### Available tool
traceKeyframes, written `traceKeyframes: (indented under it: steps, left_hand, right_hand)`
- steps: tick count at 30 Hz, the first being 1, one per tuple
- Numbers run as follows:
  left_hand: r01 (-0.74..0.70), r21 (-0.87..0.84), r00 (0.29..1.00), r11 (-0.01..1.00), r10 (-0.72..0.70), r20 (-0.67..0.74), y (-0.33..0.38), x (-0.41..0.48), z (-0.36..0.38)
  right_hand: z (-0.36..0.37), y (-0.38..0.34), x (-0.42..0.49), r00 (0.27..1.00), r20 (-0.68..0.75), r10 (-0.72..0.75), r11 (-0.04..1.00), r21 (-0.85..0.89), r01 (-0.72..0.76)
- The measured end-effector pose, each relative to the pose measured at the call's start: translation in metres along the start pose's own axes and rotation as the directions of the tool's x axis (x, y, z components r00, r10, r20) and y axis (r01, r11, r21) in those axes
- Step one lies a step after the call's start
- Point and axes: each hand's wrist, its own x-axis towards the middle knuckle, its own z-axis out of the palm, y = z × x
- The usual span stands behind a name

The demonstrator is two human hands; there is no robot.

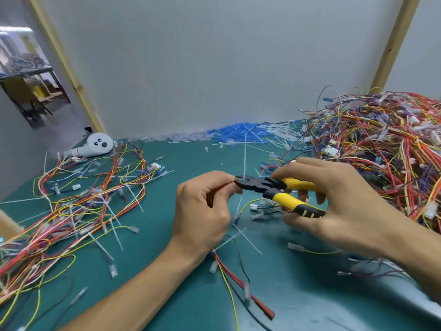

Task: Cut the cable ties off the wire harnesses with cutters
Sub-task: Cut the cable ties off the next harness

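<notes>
My right hand (341, 199) grips yellow-and-black cutters (279, 191) above the middle of the green mat. The black jaws point left and meet a thin white cable tie (245, 156) that stands upright. My left hand (202, 211) pinches a wire harness (229, 266) right at the jaws; its red, yellow and black wires hang down from under the hand onto the mat. Whether the jaws are closed on the tie is hard to tell.
A large tangle of harnesses (381, 144) is heaped at the right. A looser spread of harnesses (83, 206) with white ties lies at the left. Blue and white cut pieces (238, 133) line the back wall (214, 68). A white handheld device (95, 146) lies back left.
</notes>
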Motion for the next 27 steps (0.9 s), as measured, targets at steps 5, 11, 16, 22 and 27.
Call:
traceKeyframes:
  steps: [5,11,16,22,27]
  left_hand:
    - [-0.057,0.120,0.998,0.991,0.057,0.006,0.004,0.000,-0.004]
    - [-0.112,0.172,0.993,0.979,0.106,0.043,0.004,-0.003,-0.009]
    - [-0.106,0.140,0.994,0.984,0.101,0.042,0.005,-0.004,-0.009]
    - [-0.087,0.106,0.993,0.991,0.078,0.088,0.007,-0.004,-0.010]
    - [-0.092,0.100,0.992,0.991,0.083,0.098,0.008,-0.005,-0.010]
  right_hand:
    - [0.002,-0.002,-0.001,1.000,0.017,-0.026,0.999,0.023,0.025]
    - [-0.003,-0.003,-0.001,0.998,0.048,-0.047,0.999,0.020,0.046]
    - [-0.008,-0.003,0.000,0.996,0.073,-0.053,0.999,-0.007,0.053]
    - [-0.005,-0.005,0.000,0.997,0.078,-0.019,0.998,0.057,0.014]
    - [-0.004,-0.003,-0.001,0.995,0.100,0.001,0.998,0.057,-0.007]
